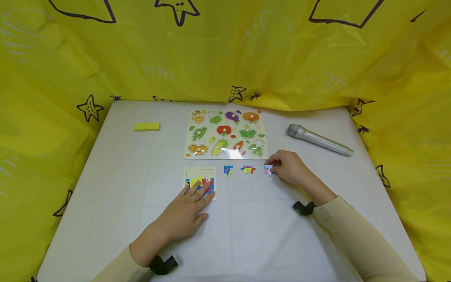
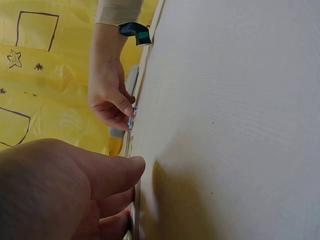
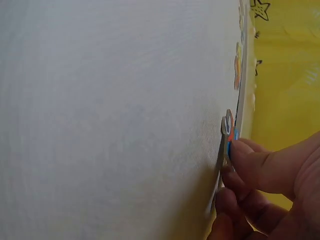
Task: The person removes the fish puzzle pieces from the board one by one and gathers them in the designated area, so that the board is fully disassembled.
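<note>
Nearest to the camera, the left hand (image 1: 188, 211) lies flat with straight fingers on the small puzzle tray (image 1: 200, 182), pressing it against the white table (image 1: 116, 188); it holds nothing. The right hand (image 1: 289, 167) pinches a small jigsaw piece (image 1: 269, 170) between thumb and fingertips (image 3: 250, 155), and the right wrist view shows the piece tipped up on its edge, with the lower edge still touching the table. The piece looks thin, flat and stiff, probably cardboard or thin wood, and very light, so I judge that a soft pinch on two opposite edges is enough; a hard squeeze may bend a tab, and on the smooth cloth it could slide away if it is pushed and not lifted. Just beside the grip, toward the tray, lie two more loose pieces, the yellow-red piece (image 1: 248, 169) and then the blue piece (image 1: 228, 170), apart from each other. Beyond the grip lies the vegetable peg board (image 1: 225, 134). On the outer side of the grip rests a silver microphone (image 1: 318, 140), and far across the table is a yellow block (image 1: 147, 126).
</note>
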### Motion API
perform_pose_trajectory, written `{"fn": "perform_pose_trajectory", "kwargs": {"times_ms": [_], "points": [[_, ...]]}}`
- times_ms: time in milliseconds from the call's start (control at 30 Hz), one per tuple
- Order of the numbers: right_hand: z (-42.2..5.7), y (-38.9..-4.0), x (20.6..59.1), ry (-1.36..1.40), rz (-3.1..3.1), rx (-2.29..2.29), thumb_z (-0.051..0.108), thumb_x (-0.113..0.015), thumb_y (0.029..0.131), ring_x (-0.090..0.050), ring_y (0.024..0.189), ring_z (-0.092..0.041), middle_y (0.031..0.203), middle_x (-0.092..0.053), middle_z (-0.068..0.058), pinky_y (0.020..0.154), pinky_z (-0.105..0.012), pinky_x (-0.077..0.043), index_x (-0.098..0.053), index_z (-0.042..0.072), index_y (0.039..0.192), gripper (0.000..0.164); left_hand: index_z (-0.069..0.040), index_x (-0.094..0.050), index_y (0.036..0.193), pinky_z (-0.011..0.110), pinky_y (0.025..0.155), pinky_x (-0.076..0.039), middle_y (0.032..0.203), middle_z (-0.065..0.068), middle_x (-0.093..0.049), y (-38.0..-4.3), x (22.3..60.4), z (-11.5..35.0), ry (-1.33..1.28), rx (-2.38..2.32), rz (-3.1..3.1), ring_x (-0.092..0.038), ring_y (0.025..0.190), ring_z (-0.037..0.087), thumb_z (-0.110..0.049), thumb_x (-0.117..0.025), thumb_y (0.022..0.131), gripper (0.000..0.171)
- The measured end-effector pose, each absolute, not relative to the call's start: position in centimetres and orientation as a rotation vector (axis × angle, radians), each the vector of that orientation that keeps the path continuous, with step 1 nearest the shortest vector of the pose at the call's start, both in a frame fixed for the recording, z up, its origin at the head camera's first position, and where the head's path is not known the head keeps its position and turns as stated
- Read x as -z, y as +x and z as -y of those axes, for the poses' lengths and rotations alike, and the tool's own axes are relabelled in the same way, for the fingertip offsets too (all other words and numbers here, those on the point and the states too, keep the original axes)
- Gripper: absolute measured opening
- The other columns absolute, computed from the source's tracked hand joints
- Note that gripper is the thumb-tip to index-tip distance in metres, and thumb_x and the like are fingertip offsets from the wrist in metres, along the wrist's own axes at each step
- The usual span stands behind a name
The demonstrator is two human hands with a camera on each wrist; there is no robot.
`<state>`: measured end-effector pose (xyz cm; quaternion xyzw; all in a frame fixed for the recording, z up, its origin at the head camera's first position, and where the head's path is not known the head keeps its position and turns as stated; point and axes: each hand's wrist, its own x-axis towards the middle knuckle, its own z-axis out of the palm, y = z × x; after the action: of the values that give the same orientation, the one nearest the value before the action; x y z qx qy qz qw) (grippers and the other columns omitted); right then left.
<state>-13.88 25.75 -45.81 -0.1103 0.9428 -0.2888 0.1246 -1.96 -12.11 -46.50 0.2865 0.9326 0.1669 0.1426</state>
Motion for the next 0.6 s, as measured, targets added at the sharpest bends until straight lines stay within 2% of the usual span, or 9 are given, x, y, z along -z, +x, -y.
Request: {"fn": "perform_pose_trajectory", "kwargs": {"times_ms": [200,467,600], "points": [[-25.2,-13.6,45.7,-0.362,-2.807,0.685,0.0,-0.075,0.094,-0.064,0.095,-0.026,0.102,-0.068,-0.007,0.088,-0.043,-0.054,-0.081,0.01,0.11,0.02,-0.017,-0.045,0.165,0.064,0.135,-0.021,0.177,0.008,-0.033,-1.9,46.4,12.1,0.822,-0.492,-2.684,-0.023,0.167,0.041,-0.036,-0.065,0.107,0.064],[-24.6,-13.4,45.8,-0.394,-2.861,0.727,-0.001,-0.074,0.092,-0.063,0.092,-0.025,0.1,-0.067,-0.007,0.083,-0.04,-0.052,-0.081,0.01,0.11,0.022,-0.015,-0.049,0.163,0.067,0.133,-0.022,0.175,0.011,-0.038,-1.9,46.1,11.6,0.797,-0.519,-2.685,-0.024,0.166,0.043,-0.033,-0.064,0.107,0.06],[-23.8,-13.2,45.5,-0.414,-2.842,0.773,0.003,-0.077,0.093,-0.061,0.089,-0.023,0.099,-0.067,-0.005,0.082,-0.037,-0.05,-0.081,0.011,0.111,0.02,-0.015,-0.054,0.16,0.067,0.132,-0.025,0.174,0.008,-0.041,-2.2,46.1,11.6,0.76,-0.561,-2.693,-0.028,0.165,0.042,-0.029,-0.065,0.107,0.056]]}}
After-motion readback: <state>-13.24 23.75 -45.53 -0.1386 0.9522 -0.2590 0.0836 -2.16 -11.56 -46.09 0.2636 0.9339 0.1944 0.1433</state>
